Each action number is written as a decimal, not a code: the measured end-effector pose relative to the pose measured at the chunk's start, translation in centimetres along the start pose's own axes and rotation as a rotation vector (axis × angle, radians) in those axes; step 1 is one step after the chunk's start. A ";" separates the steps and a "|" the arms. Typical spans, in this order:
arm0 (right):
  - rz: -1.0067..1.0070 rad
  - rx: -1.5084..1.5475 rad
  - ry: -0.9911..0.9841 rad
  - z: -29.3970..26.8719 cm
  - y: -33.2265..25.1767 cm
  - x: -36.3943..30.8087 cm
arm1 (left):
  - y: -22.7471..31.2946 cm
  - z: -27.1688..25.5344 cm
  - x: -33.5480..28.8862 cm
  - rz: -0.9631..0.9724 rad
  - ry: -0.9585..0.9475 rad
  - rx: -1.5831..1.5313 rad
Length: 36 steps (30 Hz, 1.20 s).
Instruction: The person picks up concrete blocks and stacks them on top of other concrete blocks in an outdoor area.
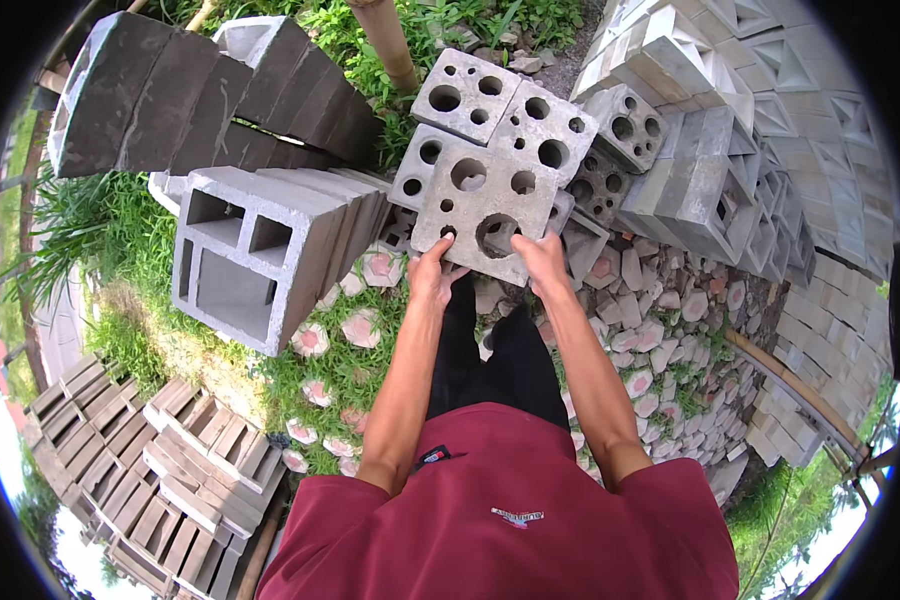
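Left hand (435, 268) and right hand (542, 258) both clamped on lower edge of slab (485, 205): grey concrete, square, pierced with round holes of mixed size. Left fingers hooked into small hole near bottom left corner; right fingers curled near large hole. Slab tilted, held out ahead at arm's reach, above black trousers (490, 355).

Behind slab: more holed slabs (545, 125), leaning in a loose stack. Left: hollow blocks (260, 245) on their sides. Far right: rows of patterned blocks (770, 90). Below: pavers (640, 330) with grass between.

Risks, as judged: grip low and only at one edge, so top-heavy slab could tip away or twist out of hands. Fingers in holes likely pinched if slab knocks neighbours. Dropped slab lands near feet; uneven pavers poor footing under load.
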State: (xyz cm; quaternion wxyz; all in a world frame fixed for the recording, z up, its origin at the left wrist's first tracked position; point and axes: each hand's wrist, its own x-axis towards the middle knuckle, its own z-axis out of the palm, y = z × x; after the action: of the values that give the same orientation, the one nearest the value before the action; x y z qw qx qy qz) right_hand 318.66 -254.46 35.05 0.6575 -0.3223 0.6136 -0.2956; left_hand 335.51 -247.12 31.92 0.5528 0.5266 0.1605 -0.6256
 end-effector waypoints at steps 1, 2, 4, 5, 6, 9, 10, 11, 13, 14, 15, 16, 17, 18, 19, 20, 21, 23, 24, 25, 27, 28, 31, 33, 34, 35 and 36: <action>-0.011 -0.020 0.019 0.4 -0.1 1.3 | 0.9 0.8 1.1 0.000 0.032 0.032; -0.022 -0.040 0.038 0.9 -0.2 2.5 | 1.9 1.8 2.5 0.000 0.063 0.063; 0.009 -0.106 0.020 2.4 -0.9 4.9 | 4.0 3.0 5.9 0.072 0.087 0.079; -0.116 -0.108 0.046 3.5 -1.0 6.1 | 5.0 3.5 7.6 0.130 0.097 0.117; -0.244 -0.111 0.067 4.3 -1.1 7.7 | 5.9 4.1 9.4 0.192 0.108 0.150; -0.252 -0.140 0.060 4.5 -0.7 13.1 | 8.4 7.5 12.5 0.133 0.249 0.161; -0.240 -0.136 0.084 4.9 -1.2 15.2 | 9.0 8.3 13.7 0.141 0.239 0.159; -0.216 -0.088 0.041 5.1 -1.7 17.1 | 9.6 9.1 14.8 0.168 0.251 0.139; -0.230 -0.231 0.010 5.5 -2.7 21.5 | 10.4 10.4 18.0 0.233 0.291 0.076; -0.233 -0.373 -0.023 5.6 -3.0 22.9 | 10.9 10.7 19.5 0.241 0.286 0.071; -0.243 -0.399 -0.039 7.6 -4.0 23.3 | 11.7 9.4 21.3 0.249 0.289 0.111; -0.242 -0.380 -0.022 7.1 -3.5 25.2 | 12.3 10.1 22.2 0.235 0.256 0.190; -0.138 -0.457 0.041 6.5 -3.7 27.5 | 12.2 11.6 23.2 0.249 0.299 0.213; -0.041 -0.539 0.084 6.8 -4.3 29.1 | 12.4 12.5 24.4 0.248 0.302 0.234; -0.038 -0.603 0.145 7.2 -4.1 29.8 | 12.9 12.4 25.2 0.245 0.303 0.288; -0.043 -0.590 0.149 7.8 -4.0 30.6 | 13.2 12.3 25.9 0.241 0.302 0.344; -0.049 -0.635 0.228 8.6 -4.1 30.6 | 13.4 11.8 26.7 0.243 0.305 0.345; -0.046 -0.681 0.319 9.7 -4.1 30.4 | 13.7 11.0 28.5 0.263 0.291 0.326; -0.032 -0.684 0.321 9.9 -4.2 30.3 | 13.5 10.9 29.3 0.251 0.296 0.331; -0.019 -0.701 0.355 9.8 -4.4 30.0 | 13.5 11.2 29.3 0.219 0.321 0.349; 0.007 -0.717 0.407 9.4 -4.7 29.5 | 13.1 12.0 29.2 0.173 0.334 0.379; -0.008 -0.709 0.407 9.0 -4.8 29.4 | 12.7 12.4 28.9 0.205 0.326 0.378; -0.066 -0.708 0.429 10.5 -5.2 28.7 | 13.2 11.5 29.2 0.221 0.361 0.376; -0.046 -0.679 0.408 10.9 -5.2 28.4 | 13.2 11.1 29.8 0.222 0.406 0.409; -0.396 -0.775 0.534 11.0 -4.9 28.3 | 12.9 11.1 29.8 0.215 0.405 0.413; -0.754 -0.857 0.650 11.0 -4.7 28.2 | 12.6 11.2 29.7 0.237 0.360 0.364; -0.755 -0.857 0.650 11.4 -5.3 28.1 | 12.6 11.1 29.5 0.264 0.314 0.312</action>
State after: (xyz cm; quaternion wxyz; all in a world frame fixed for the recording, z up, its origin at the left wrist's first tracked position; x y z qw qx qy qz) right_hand 332.14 -279.06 22.35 0.1029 -0.6431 0.6892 -0.3176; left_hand 345.91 -275.50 16.40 0.5101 0.7126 0.0755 -0.4758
